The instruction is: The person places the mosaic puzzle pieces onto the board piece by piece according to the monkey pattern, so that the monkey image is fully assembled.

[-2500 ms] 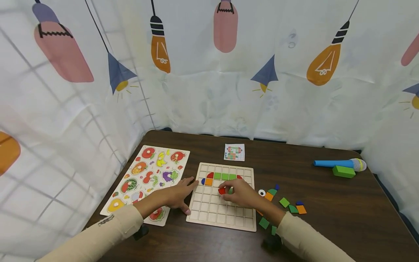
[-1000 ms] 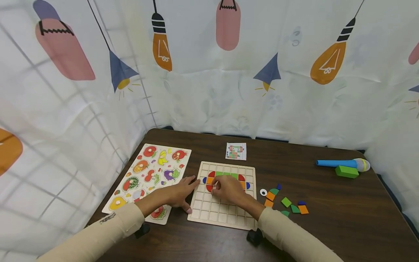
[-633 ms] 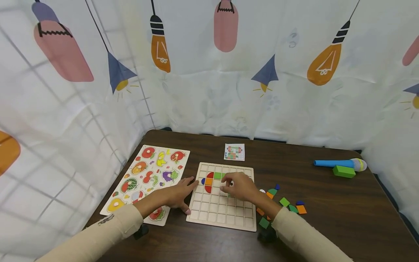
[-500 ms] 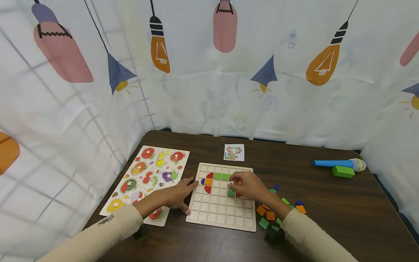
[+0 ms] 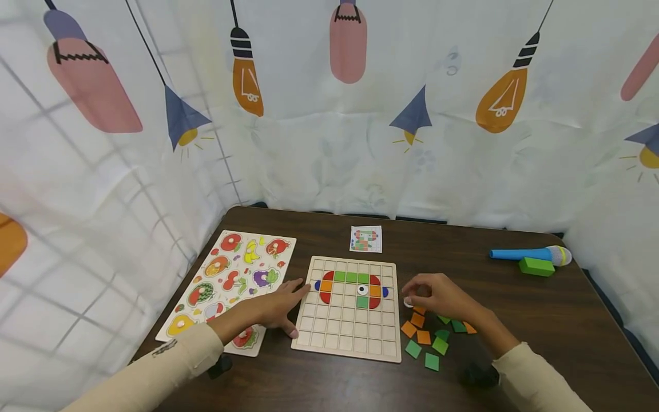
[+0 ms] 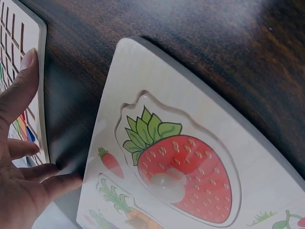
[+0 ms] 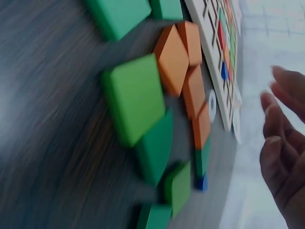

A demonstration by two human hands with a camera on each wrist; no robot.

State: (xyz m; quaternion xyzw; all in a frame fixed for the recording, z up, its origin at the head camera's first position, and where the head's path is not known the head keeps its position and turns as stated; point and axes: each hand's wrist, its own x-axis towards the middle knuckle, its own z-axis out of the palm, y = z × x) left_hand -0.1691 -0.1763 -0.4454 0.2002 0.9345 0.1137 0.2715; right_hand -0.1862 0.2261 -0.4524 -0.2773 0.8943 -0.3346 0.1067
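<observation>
A wooden grid board (image 5: pixel 346 343) lies at the table's middle, with red, green, orange and blue pieces and a white eye piece (image 5: pixel 362 289) set in its upper cells. My left hand (image 5: pixel 280 309) rests with spread fingers on the board's left edge; the left wrist view shows its thumb on the rim. Right of the board, my right hand (image 5: pixel 437 294) hovers with bent fingers by a second white eye piece (image 5: pixel 408 301). In the right wrist view that eye piece (image 7: pixel 212 106) lies on the table, apart from the fingertips (image 7: pixel 271 139).
Loose orange squares (image 5: pixel 423 337) and green pieces (image 5: pixel 432 361) lie right of the board. A knobbed fruit puzzle (image 5: pixel 221 269) lies to the left, and a pattern card (image 5: pixel 366 238) behind. A toy microphone (image 5: pixel 525 254) and a green block (image 5: pixel 536 266) stand far right.
A red piece that my right hand held sits in the grid's left side. An eye piece now shows in the right side. The right hand has moved right, off the board; the left stayed.
</observation>
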